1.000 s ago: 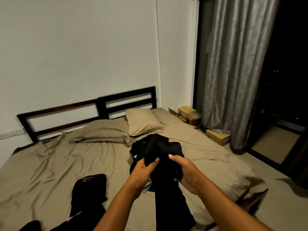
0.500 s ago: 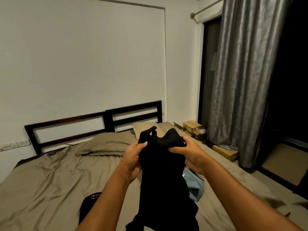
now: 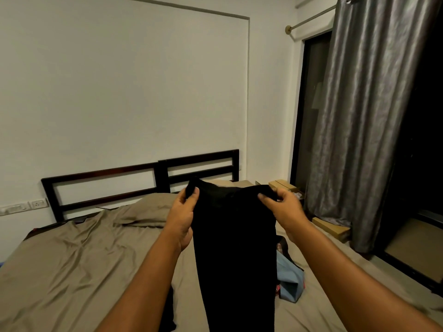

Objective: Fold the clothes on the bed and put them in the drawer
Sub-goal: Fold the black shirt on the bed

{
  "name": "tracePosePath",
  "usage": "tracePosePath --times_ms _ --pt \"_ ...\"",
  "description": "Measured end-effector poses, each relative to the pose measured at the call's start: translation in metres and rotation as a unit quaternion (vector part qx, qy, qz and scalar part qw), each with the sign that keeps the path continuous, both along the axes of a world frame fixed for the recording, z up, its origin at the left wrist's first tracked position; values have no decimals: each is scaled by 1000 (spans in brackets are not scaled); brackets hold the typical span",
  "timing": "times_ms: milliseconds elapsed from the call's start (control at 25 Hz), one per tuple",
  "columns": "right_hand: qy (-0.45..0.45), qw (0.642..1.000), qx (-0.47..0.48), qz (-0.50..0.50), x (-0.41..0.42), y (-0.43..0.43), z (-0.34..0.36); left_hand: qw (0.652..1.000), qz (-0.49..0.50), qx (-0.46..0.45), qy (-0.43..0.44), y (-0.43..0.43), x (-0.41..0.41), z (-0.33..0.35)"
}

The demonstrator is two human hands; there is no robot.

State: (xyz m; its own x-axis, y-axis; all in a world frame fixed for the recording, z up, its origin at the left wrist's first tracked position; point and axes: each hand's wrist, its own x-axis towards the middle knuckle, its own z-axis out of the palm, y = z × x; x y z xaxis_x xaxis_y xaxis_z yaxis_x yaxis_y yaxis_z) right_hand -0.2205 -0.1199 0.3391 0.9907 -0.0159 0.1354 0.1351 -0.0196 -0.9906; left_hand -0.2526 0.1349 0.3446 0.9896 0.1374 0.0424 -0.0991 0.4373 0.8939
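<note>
Foreground: 2 bare forearms reaching in from the lower edge. Between them, black garment (image 3: pixel 235 248) held up above the tan-sheeted bed (image 3: pixel 72 271), hanging straight down in 1 long panel past the lower edge (kind of garment not clear). Left hand (image 3: pixel 182 216) pinching the garment's top left corner, thumb in front, fingers curled behind the fabric. Right hand (image 3: pixel 282 209) gripping the top right corner likewise, thumb and fingers closed on the edge. Just behind the garment, on the right side of the bed: crumpled blue cloth (image 3: pixel 288 279). Low at the garment's left: sliver of another dark cloth (image 3: pixel 169 312) lying on the bed. Middle distance: 1 tan pillow (image 3: pixel 148 209) at the head of the bed. Beyond: dark slatted headboard (image 3: pixel 143 178) against a white wall, wall socket (image 3: pixel 36 204) at left, cardboard boxes (image 3: pixel 282 186) on the floor at right, grey curtain (image 3: pixel 366 116) hanging beside a dark doorway.
</note>
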Motion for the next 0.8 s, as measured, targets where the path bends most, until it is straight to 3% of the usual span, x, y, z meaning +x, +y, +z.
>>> tracePosePath --times_ms 200,360,520,640,720,800 --pt "-59 976 -104 -183 35 -28 -1 995 85 41 -28 23 13 12" --pt "-89 957 -173 -215 50 -49 5 984 129 108 -53 50 18 27" --pt "-5 993 -35 -113 46 -48 16 978 128 165 6 63 16 31" --pt "96 988 123 -7 16 -38 16 984 114 123 65 55 8 19" --pt "152 977 140 47 -6 -27 10 987 88 113 77 37 0 8" --pt "183 972 93 113 -24 -9 6 990 40 121 56 9 -12 2"
